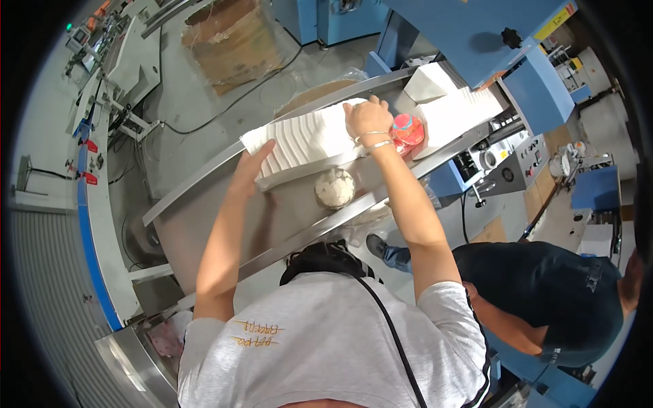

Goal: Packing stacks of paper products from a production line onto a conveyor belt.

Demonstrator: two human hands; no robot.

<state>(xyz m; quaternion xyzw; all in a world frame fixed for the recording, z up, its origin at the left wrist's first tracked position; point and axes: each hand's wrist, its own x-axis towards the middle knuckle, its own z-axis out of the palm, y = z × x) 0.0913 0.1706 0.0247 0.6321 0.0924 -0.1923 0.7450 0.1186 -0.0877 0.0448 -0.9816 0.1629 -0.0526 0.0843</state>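
Note:
A long row of white folded sheets, like tissues or napkins (306, 139), stands packed together in a metal trough (204, 204). My left hand (253, 168) grips the row's left end, with the thumb on top and the other fingers mostly hidden. Over the row's right end, my right hand (369, 121) is closed with its fingers curled down onto the sheets. Just right of that hand is a red, see-through bottle-like object (408, 132) with a pink and blue top. A round, off-white, mottled object (335, 188) sits in the trough on the near side of the row.
More white stacks (452, 112) lie at the trough's right end, beside a blue machine (469, 34). A co-worker in a dark shirt (544, 299) bends at the right. An open cardboard box with plastic (231, 44) stands on the floor beyond; a cable (238, 102) runs nearby.

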